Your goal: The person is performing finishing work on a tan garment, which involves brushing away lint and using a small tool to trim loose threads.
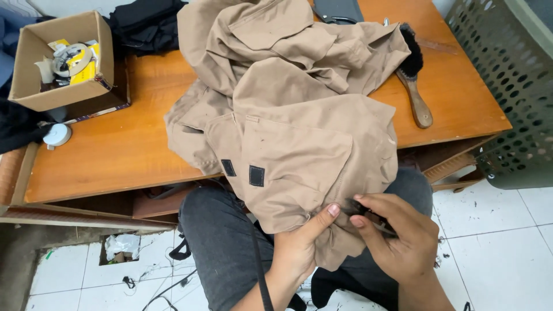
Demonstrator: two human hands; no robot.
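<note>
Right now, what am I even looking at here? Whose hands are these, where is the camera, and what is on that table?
One camera sits on a person's head and looks down at their own bare hands and lap. The left hand pinches the lower edge of a tan garment that drapes off a wooden table. The right hand grips a small dark tool against that same edge; what kind of tool is hard to tell. On the table lie a wooden-handled brush, a cardboard box of small supplies, dark cloth and a white round object. A green perforated basket stands on the right.
</note>
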